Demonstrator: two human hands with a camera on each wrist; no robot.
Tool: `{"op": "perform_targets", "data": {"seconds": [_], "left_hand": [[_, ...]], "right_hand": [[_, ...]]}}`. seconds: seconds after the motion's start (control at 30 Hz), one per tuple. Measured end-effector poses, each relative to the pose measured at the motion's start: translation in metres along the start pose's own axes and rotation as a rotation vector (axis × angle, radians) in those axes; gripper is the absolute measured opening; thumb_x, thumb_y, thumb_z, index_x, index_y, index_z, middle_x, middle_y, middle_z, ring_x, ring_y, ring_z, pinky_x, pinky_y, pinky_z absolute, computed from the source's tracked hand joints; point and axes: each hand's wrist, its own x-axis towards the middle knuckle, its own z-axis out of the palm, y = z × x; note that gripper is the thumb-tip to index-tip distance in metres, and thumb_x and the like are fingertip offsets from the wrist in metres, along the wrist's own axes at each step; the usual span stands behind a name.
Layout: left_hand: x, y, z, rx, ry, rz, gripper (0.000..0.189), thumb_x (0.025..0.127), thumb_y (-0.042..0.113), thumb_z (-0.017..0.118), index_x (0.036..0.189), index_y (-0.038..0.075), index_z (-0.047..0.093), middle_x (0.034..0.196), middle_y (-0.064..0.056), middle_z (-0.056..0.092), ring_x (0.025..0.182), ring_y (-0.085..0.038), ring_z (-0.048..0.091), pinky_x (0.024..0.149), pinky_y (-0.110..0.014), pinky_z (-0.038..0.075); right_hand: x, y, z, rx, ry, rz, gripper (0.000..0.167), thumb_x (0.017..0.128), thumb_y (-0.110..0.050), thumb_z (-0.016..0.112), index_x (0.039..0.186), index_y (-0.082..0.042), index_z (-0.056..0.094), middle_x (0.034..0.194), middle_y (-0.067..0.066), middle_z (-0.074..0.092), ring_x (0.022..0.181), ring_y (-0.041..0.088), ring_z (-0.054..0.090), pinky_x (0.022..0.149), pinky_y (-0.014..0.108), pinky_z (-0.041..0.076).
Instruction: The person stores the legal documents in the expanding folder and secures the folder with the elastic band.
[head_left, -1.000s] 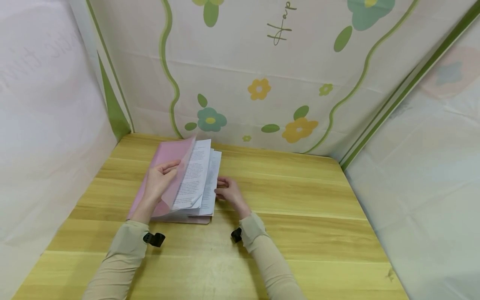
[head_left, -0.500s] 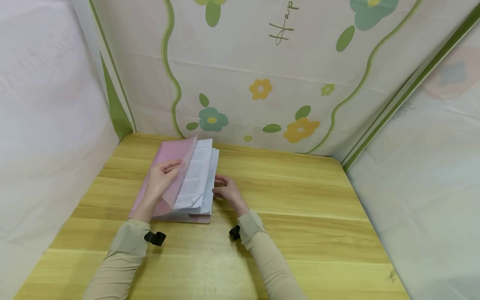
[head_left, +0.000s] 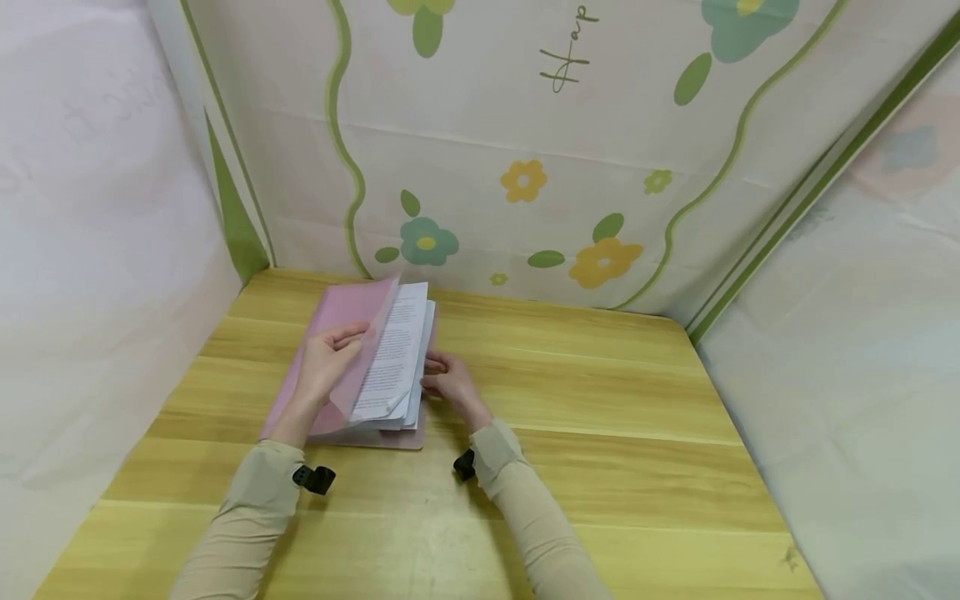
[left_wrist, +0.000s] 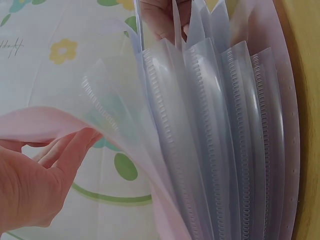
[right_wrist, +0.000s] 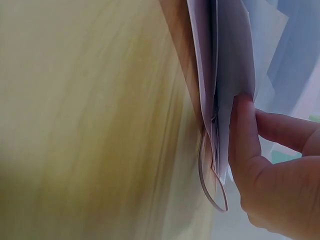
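A pink expanding file folder [head_left: 348, 302] lies at the left of the table with its cover lifted. My left hand [head_left: 324, 367] pinches the free edge of that cover between thumb and fingers. Printed sheets of paper [head_left: 392, 350] lie inside, one lower corner curled up. At their right edge my right hand [head_left: 453, 390] pinches the sheets, fingers and thumb on opposite faces in the right wrist view. Several translucent pockets [left_wrist: 205, 125] fan out in the left wrist view, with papers between some of them. Which pocket the pinched sheets are in is hard to tell.
A thin elastic loop [right_wrist: 204, 185] hangs from the folder's edge. The wooden table [head_left: 600, 433] extends right of and in front of the folder. Flower-printed fabric walls [head_left: 480, 133] enclose the back and sides. A small black camera [head_left: 315, 480] sits on the left wrist.
My right hand has moved left, and the rear sheets have slid further into the folder, sticking out less at the right. The left hand keeps holding the cover in much the same place.
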Motion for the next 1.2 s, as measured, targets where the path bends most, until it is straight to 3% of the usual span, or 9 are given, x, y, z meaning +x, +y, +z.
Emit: {"op": "perform_targets", "data": {"seconds": [0.27, 0.43, 0.67, 0.8, 0.93, 1.2], "left_hand": [[-0.001, -0.001, 0.002, -0.003, -0.015, 0.001, 0.041, 0.093, 0.010, 0.054, 0.132, 0.003, 0.063, 0.131, -0.019, 0.065, 0.124, -0.027, 0.061, 0.080, -0.003, 0.042], [-0.001, -0.004, 0.008, 0.013, -0.029, 0.002, 0.040, 0.093, 0.009, 0.055, 0.131, 0.003, 0.063, 0.129, -0.019, 0.066, 0.122, -0.028, 0.062, 0.079, -0.002, 0.043], [0.000, -0.006, 0.016, 0.040, -0.068, 0.057, 0.039, 0.094, 0.006, 0.054, 0.132, -0.001, 0.061, 0.129, -0.021, 0.065, 0.123, -0.032, 0.062, 0.081, -0.003, 0.044], [0.000, -0.008, 0.022, 0.113, -0.102, 0.122, 0.039, 0.093, 0.002, 0.051, 0.131, -0.005, 0.061, 0.128, -0.023, 0.065, 0.121, -0.034, 0.063, 0.095, -0.025, 0.053], [-0.001, -0.009, 0.031, 0.175, -0.135, 0.198, 0.038, 0.092, -0.002, 0.050, 0.128, -0.010, 0.060, 0.126, -0.027, 0.065, 0.118, -0.040, 0.064, 0.100, -0.049, 0.051], [-0.005, -0.012, 0.057, 0.392, -0.100, 0.346, 0.035, 0.087, -0.002, 0.055, 0.120, -0.012, 0.064, 0.114, -0.029, 0.070, 0.106, -0.041, 0.069, 0.089, -0.050, 0.056]], "right_hand": [[0.004, 0.002, 0.007, -0.018, 0.040, -0.008, 0.058, 0.084, 0.010, 0.064, 0.140, 0.003, 0.051, 0.136, 0.020, 0.061, 0.091, 0.015, 0.068, 0.077, 0.027, 0.060], [0.000, 0.004, 0.005, -0.017, 0.020, -0.012, 0.055, 0.085, 0.009, 0.063, 0.138, 0.005, 0.051, 0.135, 0.023, 0.061, 0.090, 0.016, 0.068, 0.080, 0.029, 0.060], [-0.006, 0.006, -0.010, -0.006, -0.030, -0.002, 0.045, 0.092, 0.003, 0.059, 0.135, 0.010, 0.050, 0.131, 0.028, 0.059, 0.086, 0.018, 0.069, 0.081, 0.032, 0.061], [-0.010, 0.005, -0.025, -0.008, -0.017, 0.003, 0.043, 0.095, 0.002, 0.056, 0.136, 0.012, 0.048, 0.128, 0.030, 0.058, 0.085, 0.021, 0.069, 0.082, 0.035, 0.061], [-0.016, 0.002, -0.038, -0.015, 0.023, 0.004, 0.043, 0.096, 0.000, 0.054, 0.137, 0.011, 0.047, 0.122, 0.029, 0.059, 0.084, 0.023, 0.069, 0.084, 0.037, 0.061], [-0.024, -0.001, -0.051, -0.058, 0.095, 0.030, 0.043, 0.097, -0.006, 0.053, 0.138, 0.007, 0.048, 0.111, 0.018, 0.062, 0.073, 0.013, 0.064, 0.077, 0.030, 0.061]]}}
